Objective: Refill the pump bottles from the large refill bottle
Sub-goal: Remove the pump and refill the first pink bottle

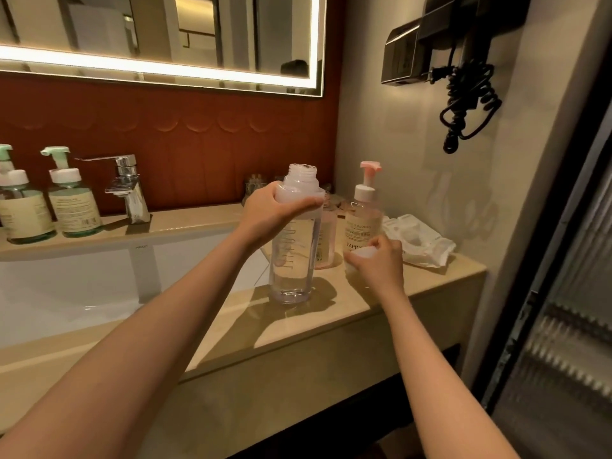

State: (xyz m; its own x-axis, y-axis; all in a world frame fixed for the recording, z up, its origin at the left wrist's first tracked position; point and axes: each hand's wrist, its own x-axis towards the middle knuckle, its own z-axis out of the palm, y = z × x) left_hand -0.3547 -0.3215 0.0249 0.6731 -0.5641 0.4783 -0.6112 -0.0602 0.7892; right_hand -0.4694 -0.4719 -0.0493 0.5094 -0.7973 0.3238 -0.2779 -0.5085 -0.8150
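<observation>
Fingers [306, 203] of left hand [268, 207] wrap the uncapped refill bottle [293, 260], steadying it; right hand [377, 260], just right of it, clutches the white cap [359, 252].

- One clear refill bottle [291, 260], uncapped, gripped by the left hand [273, 210];
- One white cap [361, 252], held in the right hand [379, 265];
- Two pink bottles [362, 223] [326, 241] just behind the grip;
- Two green-topped pump bottles [26, 210] [75, 207] well left of the grip;
- One tap [127, 190] between those and the grip;
- One white packet [419, 246] right of the grip.
</observation>
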